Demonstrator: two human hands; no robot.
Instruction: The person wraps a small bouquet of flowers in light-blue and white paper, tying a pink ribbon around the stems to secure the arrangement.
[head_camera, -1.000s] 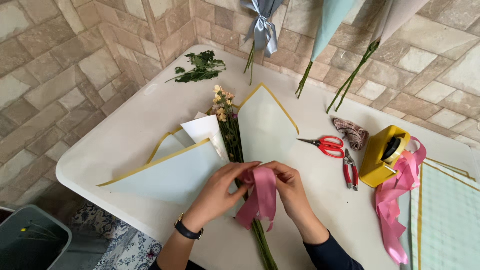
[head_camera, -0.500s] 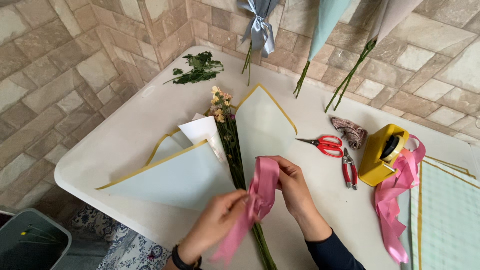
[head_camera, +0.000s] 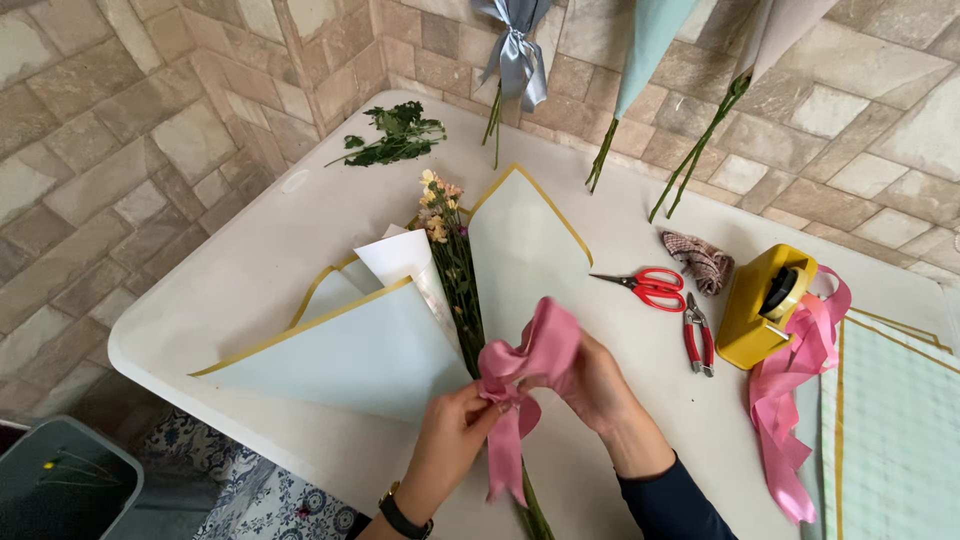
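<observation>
Ribbon (head_camera: 530, 365) now looped — hands (head_camera: 520, 410) mid-table

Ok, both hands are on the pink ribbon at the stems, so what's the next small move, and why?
Probably pull the loop snug. The left hand pinches the pink ribbon at the knot while the right hand holds a puffy loop; the tail hangs loose over the stems, so the bow looks untightened.

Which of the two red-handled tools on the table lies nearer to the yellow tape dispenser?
The small red pruning pliers, just left of the tape dispenser; the red scissors lie farther left.
</observation>
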